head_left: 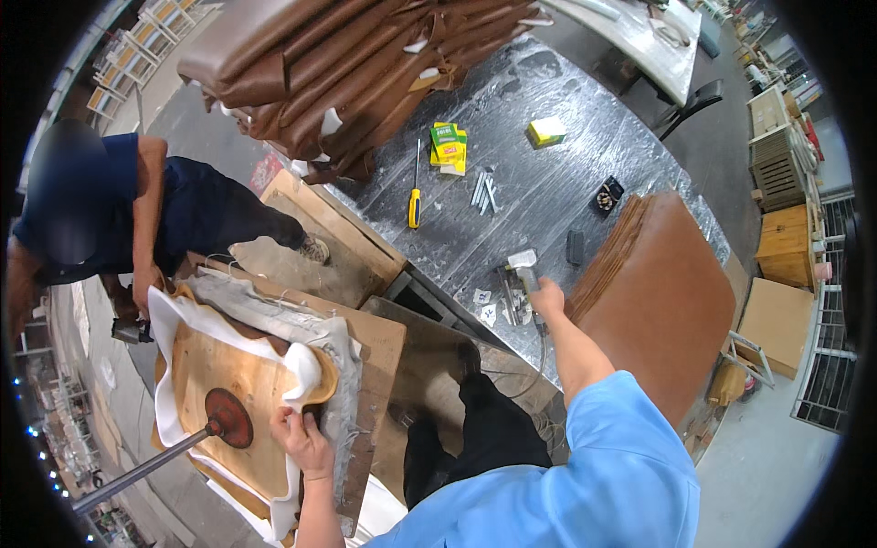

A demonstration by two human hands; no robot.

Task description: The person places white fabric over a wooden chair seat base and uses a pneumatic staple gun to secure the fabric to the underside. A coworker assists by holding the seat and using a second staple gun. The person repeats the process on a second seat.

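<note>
At the lower left lies a wooden seat panel [196, 365], underside up, with white padding [164, 352] and a tan edge folded up around its rim. A round red metal plate [228, 417] on a rod rests against the panel's middle. My left hand [306, 445] is closed at the panel's near right corner, its fingers pinching the white edge of the cover. On the dark table, my right hand [548, 298] is closed around the grip of a staple gun [522, 263]. A hose trails from the gun.
Brown leather sheets [653, 292] are stacked at right; more brown leather [347, 73] is heaped at the back. A yellow screwdriver [415, 208], staple strips [484, 190] and small boxes [448, 146] lie on the table. At left, another person [151, 196] works at the panel's far edge.
</note>
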